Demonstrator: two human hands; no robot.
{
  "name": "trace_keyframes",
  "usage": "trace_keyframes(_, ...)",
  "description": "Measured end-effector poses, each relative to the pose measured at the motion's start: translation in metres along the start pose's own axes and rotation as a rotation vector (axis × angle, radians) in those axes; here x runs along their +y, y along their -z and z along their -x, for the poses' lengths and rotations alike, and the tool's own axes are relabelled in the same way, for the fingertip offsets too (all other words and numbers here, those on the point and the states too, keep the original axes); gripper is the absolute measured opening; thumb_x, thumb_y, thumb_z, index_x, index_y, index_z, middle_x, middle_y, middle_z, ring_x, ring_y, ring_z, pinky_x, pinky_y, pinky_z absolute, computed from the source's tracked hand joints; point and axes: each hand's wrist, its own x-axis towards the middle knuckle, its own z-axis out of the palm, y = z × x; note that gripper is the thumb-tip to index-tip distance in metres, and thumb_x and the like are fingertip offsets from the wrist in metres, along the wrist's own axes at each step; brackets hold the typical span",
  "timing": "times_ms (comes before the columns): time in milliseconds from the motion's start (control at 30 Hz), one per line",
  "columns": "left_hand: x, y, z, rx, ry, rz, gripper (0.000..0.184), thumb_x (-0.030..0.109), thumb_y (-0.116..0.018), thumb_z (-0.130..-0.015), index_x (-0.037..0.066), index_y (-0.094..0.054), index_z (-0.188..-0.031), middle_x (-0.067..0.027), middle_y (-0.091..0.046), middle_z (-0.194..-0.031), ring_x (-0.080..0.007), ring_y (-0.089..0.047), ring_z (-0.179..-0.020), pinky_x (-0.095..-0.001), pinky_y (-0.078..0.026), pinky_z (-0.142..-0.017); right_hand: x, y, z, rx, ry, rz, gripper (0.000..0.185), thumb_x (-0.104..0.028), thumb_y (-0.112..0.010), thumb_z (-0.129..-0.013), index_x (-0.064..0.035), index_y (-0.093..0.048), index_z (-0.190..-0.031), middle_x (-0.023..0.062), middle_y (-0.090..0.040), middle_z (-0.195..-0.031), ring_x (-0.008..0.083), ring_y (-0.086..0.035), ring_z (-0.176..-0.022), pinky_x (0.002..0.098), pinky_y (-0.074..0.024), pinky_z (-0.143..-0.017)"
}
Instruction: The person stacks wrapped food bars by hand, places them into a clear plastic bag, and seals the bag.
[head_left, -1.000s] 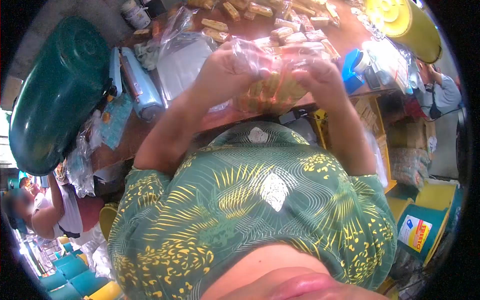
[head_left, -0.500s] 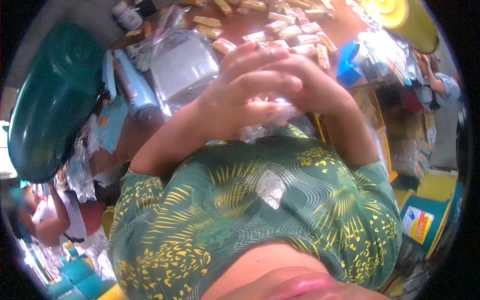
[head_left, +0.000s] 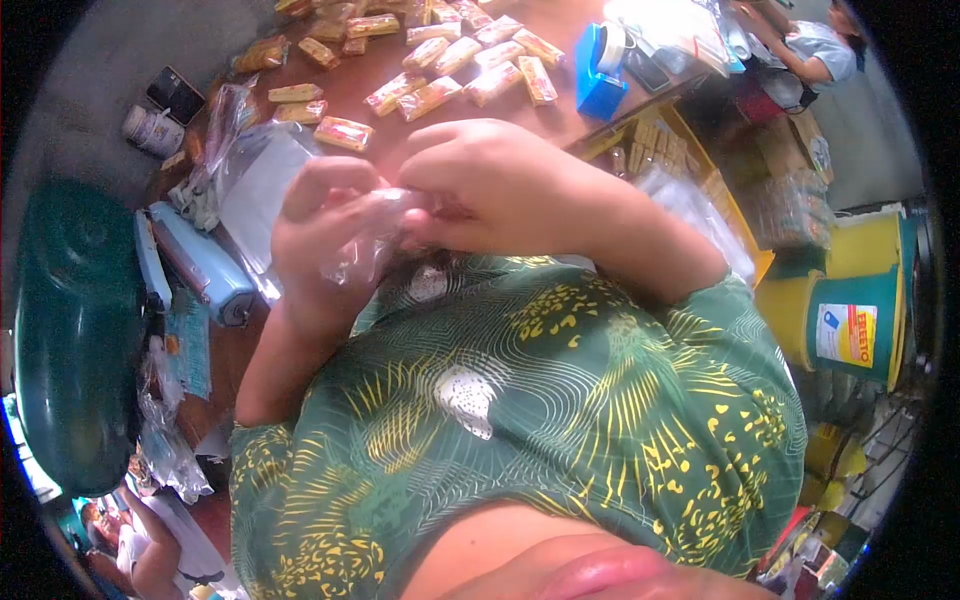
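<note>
My left hand [head_left: 322, 225] and my right hand [head_left: 490, 185] meet in front of my chest. Between them is a crumpled clear plastic bag [head_left: 368, 235], with the fingers of both hands pinched on it. Whether anything is inside the bag cannot be made out. Just beyond my hands lies a small wrapped snack pack [head_left: 344, 133] on the brown table [head_left: 330, 85]. A stack of clear plastic sheets or bags [head_left: 255, 190] lies beside my left hand.
Several more wrapped packs [head_left: 430, 98] are scattered farther back. A blue tape dispenser [head_left: 600, 85] stands at the right edge. To the left are a light-blue sealer-like device [head_left: 205, 265], a jar [head_left: 152, 132] and a green chair [head_left: 75, 340]. A yellow crate [head_left: 735, 215] holds packs. Other people sit nearby.
My hands have come lower and left; the overlapping, spread fingers are now pinched on the plastic bag. The view has shifted, showing more of the crate at right.
</note>
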Motion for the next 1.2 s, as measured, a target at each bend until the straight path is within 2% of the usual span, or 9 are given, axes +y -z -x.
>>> trace_keyframes(133,-0.007,0.009,0.001,0.326,0.132,0.499,0.020,0.024,-0.074,-0.091,0.006,-0.072,-0.100,-0.0111,-0.059,-0.105,-0.0168,-0.057,-0.098,-0.0334,-0.049,-0.082,0.017,-0.002,-0.004,0.067,0.115,-0.057,0.016,-0.019,-0.071,-0.084,-0.0049,-0.073,-0.091,0.0156,-0.069,-0.088,0.0340,-0.067,-0.087,0.0428,-0.0540,-0.079)
trace_keyframes(267,-0.020,0.016,0.006,0.218,-0.130,-0.085,0.046,0.045,-0.062,-0.095,0.006,-0.066,-0.118,-0.0162,-0.053,-0.127,-0.0260,-0.049,-0.114,-0.0416,-0.041,-0.094,0.034,0.008,0.001,0.247,-0.251,-0.325,0.011,-0.014,-0.075,-0.088,-0.0035,-0.074,-0.089,0.0042,-0.063,-0.077,0.0098,-0.059,-0.073,0.0265,-0.0488,-0.066)
trace_keyframes(467,-0.025,-0.023,-0.024,0.137,0.078,-0.501,0.037,0.029,-0.073,-0.090,0.005,-0.071,-0.118,-0.0134,-0.061,-0.127,-0.0317,-0.053,-0.123,-0.0440,-0.038,-0.109,0.047,0.020,-0.024,0.264,-0.086,0.021,0.009,-0.009,-0.075,-0.085,-0.0010,-0.072,-0.087,0.0035,-0.056,-0.074,0.0121,-0.055,-0.072,0.0304,-0.0448,-0.066)
trace_keyframes(567,-0.048,-0.021,-0.029,0.073,0.243,0.074,0.028,0.016,-0.077,-0.084,0.006,-0.075,-0.110,-0.0136,-0.065,-0.123,-0.0291,-0.054,-0.125,-0.0417,-0.039,-0.109,0.051,0.022,-0.038,0.282,0.269,0.185,0.013,-0.008,-0.077,-0.080,-0.0017,-0.073,-0.090,0.0044,-0.056,-0.078,0.0182,-0.056,-0.075,0.0339,-0.0460,-0.069)
trace_keyframes(600,-0.050,-0.015,-0.026,0.023,0.163,0.016,0.028,0.004,-0.075,-0.079,0.006,-0.075,-0.107,-0.0113,-0.065,-0.125,-0.0244,-0.055,-0.125,-0.0375,-0.041,-0.109,0.062,0.022,-0.035,0.209,0.216,0.194,0.023,-0.017,-0.079,-0.072,-0.0068,-0.074,-0.092,0.0120,-0.064,-0.100,0.0294,-0.063,-0.095,0.0417,-0.0517,-0.082)
trace_keyframes(867,-0.027,-0.015,-0.003,-0.007,0.362,0.332,0.019,0.003,-0.072,-0.079,0.006,-0.076,-0.098,-0.0088,-0.071,-0.086,-0.0241,-0.066,-0.093,-0.0369,-0.052,-0.086,0.013,0.033,-0.013,0.329,0.271,0.303,0.036,-0.019,-0.084,-0.078,-0.0139,-0.076,-0.112,0.0124,-0.057,-0.133,0.0246,-0.062,-0.112,0.0379,-0.0493,-0.095)
trace_keyframes(967,-0.021,-0.015,-0.004,-0.035,0.510,0.417,0.018,0.013,-0.070,-0.088,0.006,-0.075,-0.103,-0.0097,-0.070,-0.089,-0.0225,-0.064,-0.090,-0.0355,-0.051,-0.083,0.009,0.002,-0.005,0.389,-0.103,-0.399,0.058,-0.013,-0.085,-0.077,-0.0120,-0.064,-0.131,0.0130,-0.061,-0.128,0.0192,-0.064,-0.107,0.0324,-0.0520,-0.087)
trace_keyframes(1000,-0.023,-0.015,-0.001,-0.062,0.527,0.361,0.020,0.016,-0.068,-0.092,0.005,-0.074,-0.109,-0.0088,-0.070,-0.097,-0.0209,-0.063,-0.092,-0.0341,-0.049,-0.086,0.015,0.000,-0.002,0.300,-0.008,-0.023,0.071,-0.007,-0.085,-0.077,-0.0090,-0.053,-0.141,0.0096,-0.066,-0.112,0.0129,-0.064,-0.096,0.0250,-0.0511,-0.074)
trace_keyframes(1200,-0.007,-0.008,-0.008,0.029,0.145,-0.049,0.033,0.017,-0.066,-0.097,0.004,-0.065,-0.127,-0.0080,-0.068,-0.098,-0.0177,-0.062,-0.093,-0.0329,-0.049,-0.087,0.025,-0.013,0.008,0.401,-0.217,-0.293,0.053,-0.006,-0.083,-0.080,-0.0072,-0.057,-0.127,0.0010,-0.065,-0.087,0.0061,-0.060,-0.075,0.0194,-0.0449,-0.062)
